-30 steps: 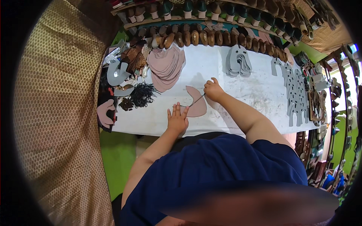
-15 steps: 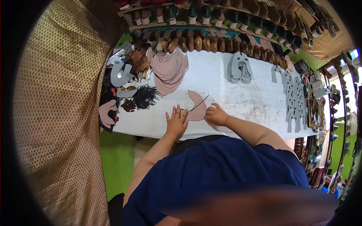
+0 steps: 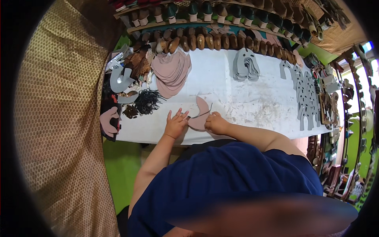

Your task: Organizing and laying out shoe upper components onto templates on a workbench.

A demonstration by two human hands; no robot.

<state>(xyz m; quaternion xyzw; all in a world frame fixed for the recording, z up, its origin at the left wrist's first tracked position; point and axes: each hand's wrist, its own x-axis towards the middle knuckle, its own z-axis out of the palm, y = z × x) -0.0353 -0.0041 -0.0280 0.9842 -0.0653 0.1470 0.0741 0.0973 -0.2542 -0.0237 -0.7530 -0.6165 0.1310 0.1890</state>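
A pink crescent-shaped shoe-upper piece (image 3: 199, 123) lies on the white-covered table in front of me, with a thin dark strip (image 3: 201, 115) across it. My left hand (image 3: 176, 123) rests at the piece's left edge, fingers spread and fingertips by the strip's left end. At the right edge, my right hand (image 3: 217, 123) has its fingers curled in and closed on the pink piece; the exact pinch is hidden by the fingers. The strip's free end sticks up just beyond the right hand.
Beyond my left hand are black cords (image 3: 148, 101) and stacked pink pieces (image 3: 170, 73). Grey cut pieces lie in a stack (image 3: 244, 65) at the back and in rows (image 3: 306, 98) at right. Wooden shoe lasts (image 3: 217, 41) line the far edge. A patterned curtain (image 3: 67, 118) hangs at left.
The pink piece has shifted slightly towards me and turned. My right hand has come nearer the left one, and the left hand has slid off to the piece's left edge.
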